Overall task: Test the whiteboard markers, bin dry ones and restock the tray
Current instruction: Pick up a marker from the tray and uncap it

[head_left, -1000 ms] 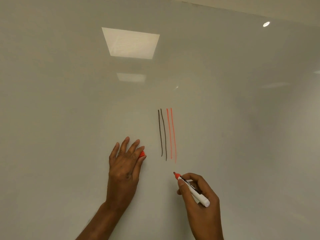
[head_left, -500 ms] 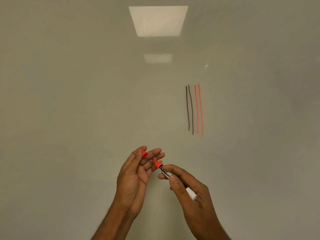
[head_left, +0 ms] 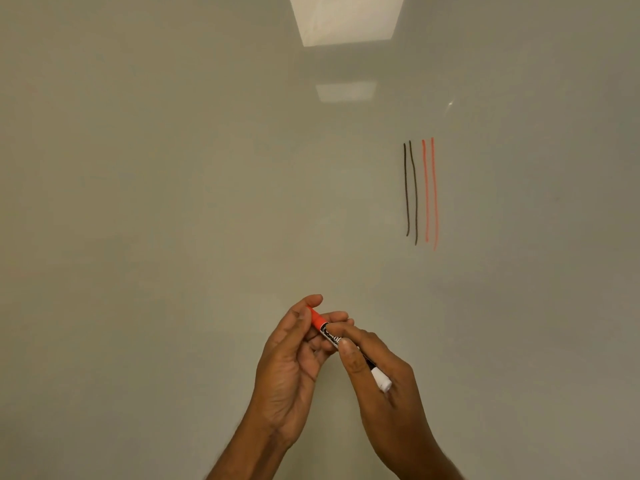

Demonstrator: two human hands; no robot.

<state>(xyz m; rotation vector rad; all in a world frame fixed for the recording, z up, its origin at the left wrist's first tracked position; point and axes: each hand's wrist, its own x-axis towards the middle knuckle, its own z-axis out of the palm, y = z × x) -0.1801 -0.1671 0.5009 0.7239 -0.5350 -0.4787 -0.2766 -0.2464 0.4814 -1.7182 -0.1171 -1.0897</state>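
Item: one marker (head_left: 330,336), white barrel with a black printed label, red cap (head_left: 317,318) seated on its upper-left end, plain white butt at lower right. We find it held slantwise before the whiteboard (head_left: 173,202), low and centre, between both hands. Left hand (head_left: 291,368): thumb and curled fingers close round the cap. Right hand (head_left: 394,410): thumb and forefinger pinch the barrel at the label, the others curled beneath. On the board, up right and well apart from the hands, we count two black strokes (head_left: 406,192) and two red strokes (head_left: 434,192) just beside them, all roughly upright. Light reflection (head_left: 346,19) at top.
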